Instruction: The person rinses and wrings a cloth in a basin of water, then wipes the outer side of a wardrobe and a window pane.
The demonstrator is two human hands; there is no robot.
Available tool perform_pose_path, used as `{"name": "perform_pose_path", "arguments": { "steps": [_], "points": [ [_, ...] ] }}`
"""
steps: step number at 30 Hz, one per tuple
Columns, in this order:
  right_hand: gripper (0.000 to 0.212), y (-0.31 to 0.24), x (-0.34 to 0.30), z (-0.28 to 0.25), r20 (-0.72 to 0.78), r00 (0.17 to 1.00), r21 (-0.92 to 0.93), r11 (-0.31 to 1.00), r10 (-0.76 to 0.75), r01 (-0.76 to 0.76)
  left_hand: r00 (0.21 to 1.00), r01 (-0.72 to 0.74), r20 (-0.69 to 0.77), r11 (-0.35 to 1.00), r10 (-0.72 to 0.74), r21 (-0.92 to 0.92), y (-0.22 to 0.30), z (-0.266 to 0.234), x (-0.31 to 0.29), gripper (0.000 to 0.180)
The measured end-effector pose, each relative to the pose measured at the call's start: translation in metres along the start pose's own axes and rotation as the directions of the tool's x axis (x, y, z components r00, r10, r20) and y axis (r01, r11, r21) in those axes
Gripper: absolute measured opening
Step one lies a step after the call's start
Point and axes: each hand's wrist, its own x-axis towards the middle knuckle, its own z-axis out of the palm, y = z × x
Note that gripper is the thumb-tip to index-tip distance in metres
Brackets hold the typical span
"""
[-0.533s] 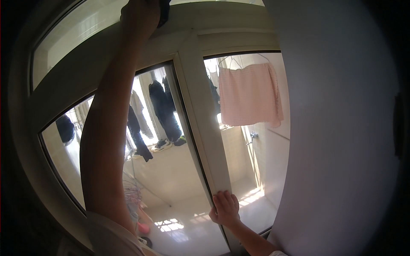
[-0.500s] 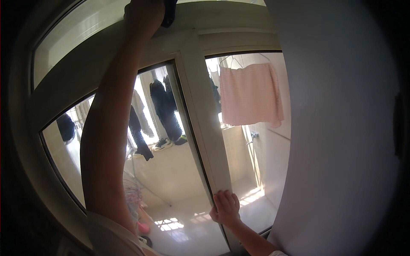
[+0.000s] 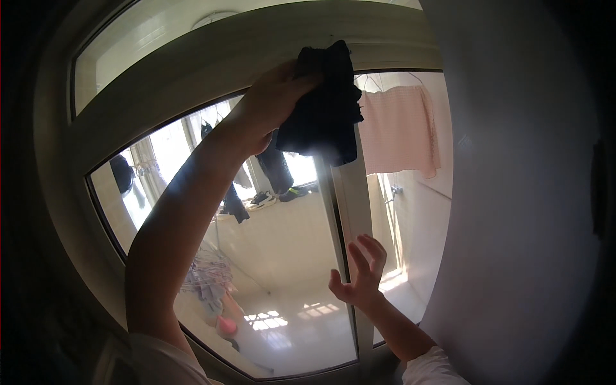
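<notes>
High in front of me, my left hand (image 3: 273,99) grips a dark cloth (image 3: 324,106), thumb across its face; the other fingers are mostly behind it. The cloth hangs before the upper frame of a glazed door (image 3: 343,212) and covers part of the middle upright. Lower down, my right hand (image 3: 366,273) is raised with thumb and fingers spread and curved, holding nothing. It appears just in front of the upright; whether it touches cannot be made out.
Through the glass, a pink checked cloth (image 3: 401,131) hangs at the right, and dark garments (image 3: 276,170) hang by a bright window. Shoes (image 3: 262,200) sit on a ledge, with wire hangers (image 3: 208,269) lower left. A pale flat panel (image 3: 513,192) stands close on my right.
My left hand came down and rightward from the top frame, bringing the dark cloth into full view. My right hand left the door upright, rose slightly and spread its fingers.
</notes>
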Motion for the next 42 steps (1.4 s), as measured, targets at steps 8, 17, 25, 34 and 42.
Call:
{"name": "perform_pose_path", "arguments": {
  "steps": [8, 17, 25, 34, 42],
  "points": [
    [0.09, -0.022, 0.166, 0.015, -0.209, 0.976, -0.092, 0.995, -0.056, 0.038, 0.987, 0.159, 0.021, 0.96, -0.159, -0.23, -0.036, 0.021, -0.047, 0.049],
    [0.053, 0.038, 0.24, 0.029, -0.407, 0.911, 0.086, 0.996, 0.068, -0.036, 0.926, -0.212, -0.094, 0.708, 0.366, 0.673, -0.027, -0.037, -0.034, 0.039],
    [0.04, 0.157, 0.398, 0.012, -0.586, 0.79, -0.343, 0.939, -0.18, -0.041, 0.629, 0.091, 0.112, -0.216, 0.769, 0.972, -0.044, -0.174, -0.073, 0.049],
    [0.044, 0.145, 0.426, 0.024, -0.284, 0.959, -0.229, 0.97, 0.015, -0.083, 0.63, 0.327, -0.045, -0.212, 0.776, 0.921, -0.046, -0.28, -0.157, 0.051],
    [0.049, 0.064, 0.427, 0.083, -0.133, 0.979, -0.31, 0.945, -0.157, 0.109, 0.662, 0.523, -0.147, -0.312, 0.735, 0.793, -0.066, -0.313, -0.212, 0.058]
  ]
}}
